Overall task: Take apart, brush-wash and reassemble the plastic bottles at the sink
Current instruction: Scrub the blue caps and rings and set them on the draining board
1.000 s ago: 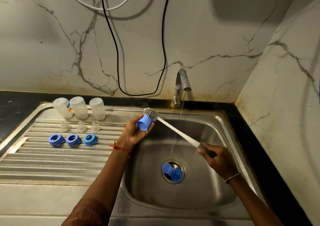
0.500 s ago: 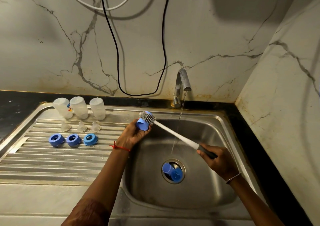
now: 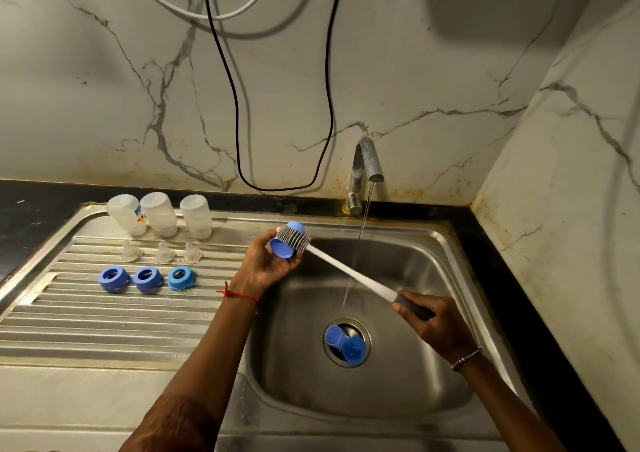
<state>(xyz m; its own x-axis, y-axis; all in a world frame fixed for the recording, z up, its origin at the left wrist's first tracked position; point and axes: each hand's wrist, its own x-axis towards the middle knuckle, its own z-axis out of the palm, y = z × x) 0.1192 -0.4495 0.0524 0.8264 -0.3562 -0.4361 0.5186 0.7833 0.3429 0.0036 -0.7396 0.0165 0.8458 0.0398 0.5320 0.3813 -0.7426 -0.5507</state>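
Bristles of the white-shafted bottle brush point(image 3: 349, 273) have slid left across the small blue plastic cap point(image 3: 281, 249), gripped by fingers of the left hand point(image 3: 266, 268) at the steel sink's point(image 3: 415, 382) eleven o'clock rim. Fingers of the right hand point(image 3: 437, 325) clasp the dark handle; scrubbing seems midway.

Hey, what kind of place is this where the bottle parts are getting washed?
Most likely a home kitchen: a steel sink with a ribbed draining board, a tap running into the basin, and a marble-look wall behind the counter.
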